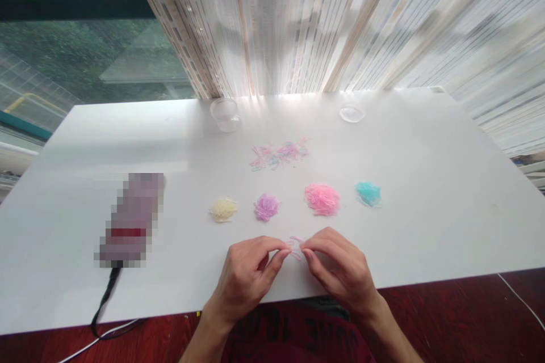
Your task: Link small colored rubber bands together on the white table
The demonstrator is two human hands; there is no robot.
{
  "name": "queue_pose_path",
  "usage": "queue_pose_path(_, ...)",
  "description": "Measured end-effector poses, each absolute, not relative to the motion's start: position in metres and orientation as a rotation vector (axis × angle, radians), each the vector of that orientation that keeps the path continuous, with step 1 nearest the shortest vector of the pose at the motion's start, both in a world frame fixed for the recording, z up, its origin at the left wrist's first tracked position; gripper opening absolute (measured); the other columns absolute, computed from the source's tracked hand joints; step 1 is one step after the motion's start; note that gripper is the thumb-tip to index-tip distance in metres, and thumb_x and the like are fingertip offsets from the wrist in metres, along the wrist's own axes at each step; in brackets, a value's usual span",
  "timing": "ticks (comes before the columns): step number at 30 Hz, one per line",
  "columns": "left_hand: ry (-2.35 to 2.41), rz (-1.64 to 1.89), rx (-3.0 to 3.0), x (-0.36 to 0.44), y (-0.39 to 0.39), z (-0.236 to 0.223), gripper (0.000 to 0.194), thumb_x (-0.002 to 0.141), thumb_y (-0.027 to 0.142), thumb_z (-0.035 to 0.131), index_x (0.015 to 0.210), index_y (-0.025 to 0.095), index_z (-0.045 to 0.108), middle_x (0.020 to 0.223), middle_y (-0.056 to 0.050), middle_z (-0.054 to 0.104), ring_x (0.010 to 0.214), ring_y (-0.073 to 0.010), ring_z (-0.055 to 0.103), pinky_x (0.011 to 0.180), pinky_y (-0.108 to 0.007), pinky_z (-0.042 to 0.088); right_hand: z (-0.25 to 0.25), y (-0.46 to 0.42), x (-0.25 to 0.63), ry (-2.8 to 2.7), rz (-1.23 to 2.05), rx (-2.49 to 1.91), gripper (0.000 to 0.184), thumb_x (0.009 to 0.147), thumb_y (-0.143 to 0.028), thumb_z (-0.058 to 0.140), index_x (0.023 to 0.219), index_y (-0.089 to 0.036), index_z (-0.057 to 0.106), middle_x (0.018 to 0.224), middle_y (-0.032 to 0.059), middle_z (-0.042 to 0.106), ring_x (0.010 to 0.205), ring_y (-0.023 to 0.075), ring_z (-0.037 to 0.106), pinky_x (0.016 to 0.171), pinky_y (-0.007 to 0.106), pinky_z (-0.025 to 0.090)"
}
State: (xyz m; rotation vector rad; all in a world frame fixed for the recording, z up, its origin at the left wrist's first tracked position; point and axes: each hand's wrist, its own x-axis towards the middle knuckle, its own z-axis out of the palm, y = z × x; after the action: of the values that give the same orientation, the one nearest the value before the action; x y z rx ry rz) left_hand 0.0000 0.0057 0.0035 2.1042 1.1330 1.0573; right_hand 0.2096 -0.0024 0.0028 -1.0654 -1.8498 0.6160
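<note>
Near the front of the white table (426, 238), my left hand (253, 269) pinches a thin purple rubber band (294, 256) between thumb and forefinger. Close beside it, my right hand (340, 261) is also pinched, on another light purple rubber band (296, 238); the fingertips partly hide both. Just beyond the hands lie sorted piles of small bands: a yellow pile (223, 210), a purple pile (267, 207), a larger pink pile (322, 199) and a blue pile (368, 194). Farther back, a loose heap of mixed-colour bands (281, 153) is spread out.
At the back left stands a clear round container (224, 108), with a clear lid-like disc (351, 113) farther right. A pixelated phone-like object (134, 218) with a black cable (105, 298) lies on the left. A striped curtain (272, 28) hangs along the far edge.
</note>
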Motion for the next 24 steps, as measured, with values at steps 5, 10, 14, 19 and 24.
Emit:
queue_pose_path(5, 1.249, 1.117, 2.085, 0.0011, 0.0069, 0.0049, 0.011, 0.103, 0.023, 0.062, 0.098, 0.019, 0.072, 0.083, -0.002, 0.079, 0.059, -0.011, 0.066, 0.063, -0.022, 0.055, 0.0028, -0.0016, 0.2116, -1.829, 0.653, -1.102, 0.018, 0.098, -0.01, 0.062, 0.109, -0.022, 0.069, 0.087, 0.005, 0.074, 0.077, 0.0185, 0.067, 0.067, 0.031, 0.057)
queue_pose_path(10, 1.497, 1.197, 1.939, 0.0007, 0.0066, 0.0031, 0.013, 0.102, 0.027, 0.065, 0.098, 0.019, 0.074, 0.085, -0.002, 0.081, 0.064, -0.0127, 0.07, 0.065, -0.023, 0.057, 0.0023, -0.0023, 0.2134, -1.823, 0.679, -1.129, 0.019, 0.098, -0.01, 0.061, 0.112, -0.022, 0.069, 0.086, 0.0043, 0.073, 0.077, 0.0176, 0.067, 0.068, 0.03, 0.056)
queue_pose_path(14, 1.518, 1.206, 1.909, 0.0003, 0.0059, 0.0011, 0.01, 0.101, 0.025, 0.066, 0.099, 0.02, 0.075, 0.087, 0.0, 0.081, 0.066, -0.0121, 0.072, 0.067, -0.023, 0.057, 0.0016, -0.0023, 0.2133, -1.835, 0.696, -1.133, 0.018, 0.098, -0.01, 0.062, 0.11, -0.022, 0.069, 0.086, 0.0039, 0.073, 0.077, 0.0172, 0.067, 0.068, 0.029, 0.056)
queue_pose_path(19, 1.414, 1.186, 1.954, 0.0, 0.0069, 0.0019, 0.007, 0.1, 0.022, 0.067, 0.1, 0.02, 0.074, 0.086, 0.0, 0.081, 0.064, -0.0102, 0.069, 0.067, -0.021, 0.055, 0.004, -0.0008, 0.2127, -1.818, 0.694, -1.134, 0.018, 0.097, -0.012, 0.065, 0.112, -0.022, 0.07, 0.085, 0.0035, 0.073, 0.076, 0.017, 0.068, 0.068, 0.029, 0.057)
queue_pose_path(24, 1.186, 1.131, 2.051, 0.0003, 0.0086, 0.0047, 0.006, 0.1, 0.017, 0.068, 0.101, 0.018, 0.073, 0.085, 0.0, 0.079, 0.064, -0.0101, 0.067, 0.066, -0.021, 0.053, 0.0037, 0.0007, 0.2106, -1.81, 0.67, -1.099, 0.016, 0.096, -0.013, 0.069, 0.109, -0.022, 0.071, 0.085, 0.0037, 0.073, 0.076, 0.0172, 0.068, 0.067, 0.028, 0.058)
